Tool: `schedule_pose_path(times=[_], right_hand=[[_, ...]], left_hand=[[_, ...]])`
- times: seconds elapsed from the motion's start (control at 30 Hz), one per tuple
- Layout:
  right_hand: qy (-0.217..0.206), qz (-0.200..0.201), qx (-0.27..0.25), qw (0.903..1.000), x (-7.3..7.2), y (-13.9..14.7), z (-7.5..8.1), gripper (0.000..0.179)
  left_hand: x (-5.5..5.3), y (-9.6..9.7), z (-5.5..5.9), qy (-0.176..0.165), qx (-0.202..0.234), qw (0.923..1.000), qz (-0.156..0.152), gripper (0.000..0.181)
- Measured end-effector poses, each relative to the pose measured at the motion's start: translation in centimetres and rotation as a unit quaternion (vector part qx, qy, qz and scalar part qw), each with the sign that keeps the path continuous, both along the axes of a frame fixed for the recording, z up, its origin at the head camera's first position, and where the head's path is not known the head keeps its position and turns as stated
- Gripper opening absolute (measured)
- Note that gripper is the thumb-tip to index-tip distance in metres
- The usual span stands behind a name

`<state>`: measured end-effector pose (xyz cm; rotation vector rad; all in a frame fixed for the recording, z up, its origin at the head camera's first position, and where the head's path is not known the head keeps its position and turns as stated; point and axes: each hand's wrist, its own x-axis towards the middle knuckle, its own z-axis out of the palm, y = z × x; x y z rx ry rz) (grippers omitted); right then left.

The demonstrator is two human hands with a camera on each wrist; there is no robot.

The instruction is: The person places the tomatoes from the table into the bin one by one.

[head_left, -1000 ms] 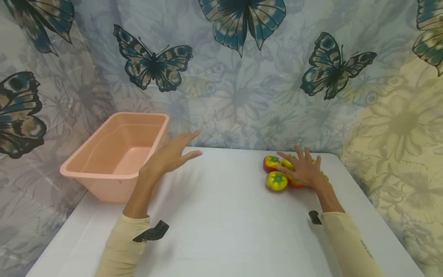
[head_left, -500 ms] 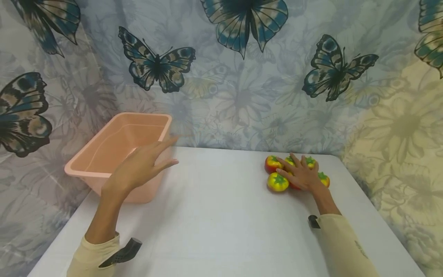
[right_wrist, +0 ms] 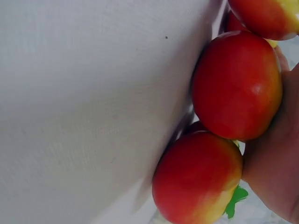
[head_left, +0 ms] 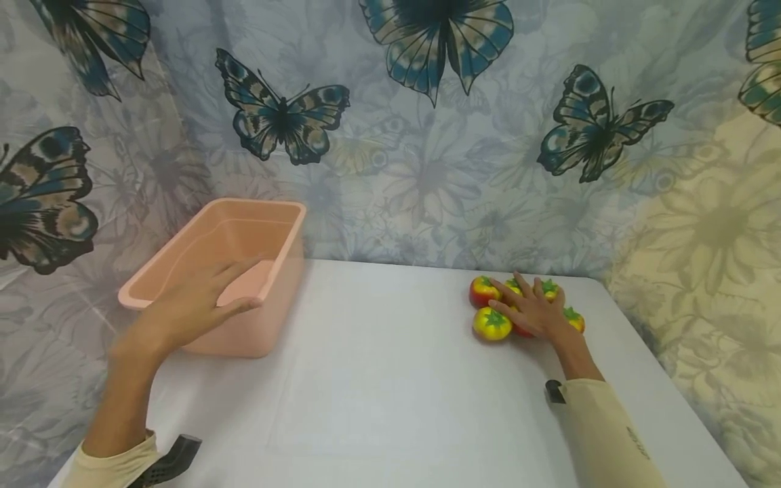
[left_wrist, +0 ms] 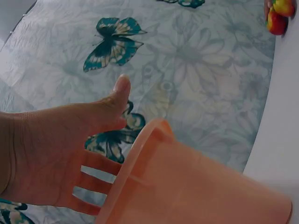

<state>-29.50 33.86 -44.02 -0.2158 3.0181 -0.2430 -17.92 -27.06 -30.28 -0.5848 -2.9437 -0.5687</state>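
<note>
My right hand (head_left: 535, 313) lies with spread fingers over a cluster of several red-and-yellow, tomato-like fruits with green leafy tops. A yellower fruit (head_left: 491, 325) shows to its left in the head view, and another fruit (head_left: 575, 320) peeks out beyond the wrist. In the right wrist view a red fruit (right_wrist: 237, 86) sits against the palm (right_wrist: 275, 170); part of the cluster is hidden under the hand. Over the near side of a peach plastic basin (head_left: 287, 288) hovers my left hand (head_left: 183, 305), holding nothing. Its fingers reach past the basin's rim (left_wrist: 135, 154) in the left wrist view, thumb raised.
A white table (head_left: 378, 379) carries the basin at the left and the fruits at the back right. Behind it hangs a butterfly-and-flower patterned cloth (head_left: 421, 183). Black wrist devices, such as the left one (head_left: 167, 464), stick out from the sleeves.
My left hand has swung left and nearer, from the basin's right side to over its near rim. My right hand has settled lower on the fruits, which stay in place.
</note>
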Motion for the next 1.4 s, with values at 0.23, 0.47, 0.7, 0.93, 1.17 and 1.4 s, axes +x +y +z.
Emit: schedule_pose_path(times=[0.23, 0.47, 0.7, 0.93, 1.17, 1.4], right_hand=[[0.002, -0.003, 0.008, 1.0, 0.3, 0.2, 0.3, 0.085], [0.007, -0.007, 0.015, 0.9998, 0.1, 0.2, 0.4, 0.086], [0.008, -0.005, 0.012, 0.9999, 0.2, -0.1, 0.4, 0.086], [0.012, -0.004, 0.012, 0.9998, 0.1, -0.1, 0.1, 0.085], [0.007, -0.005, 0.01, 0.9999, 0.0, 0.0, 0.2, 0.084], [0.001, -0.004, 0.01, 0.9999, 0.1, -0.1, 0.4, 0.085]], left_hand=[[0.3, -3.5, -1.8, 0.017, -0.025, 0.9995, -0.012, 0.083], [0.2, -3.8, -2.7, 0.049, -0.105, 0.9932, -0.012, 0.056], [0.4, -1.9, -3.3, 0.134, -0.122, 0.9804, -0.076, 0.013], [0.5, 2.6, -4.0, 0.171, -0.125, 0.9736, -0.085, 0.024], [0.4, 6.6, -4.7, 0.193, -0.14, 0.9667, -0.092, 0.038], [0.1, 9.3, -4.5, 0.177, -0.141, 0.9663, -0.122, 0.038]])
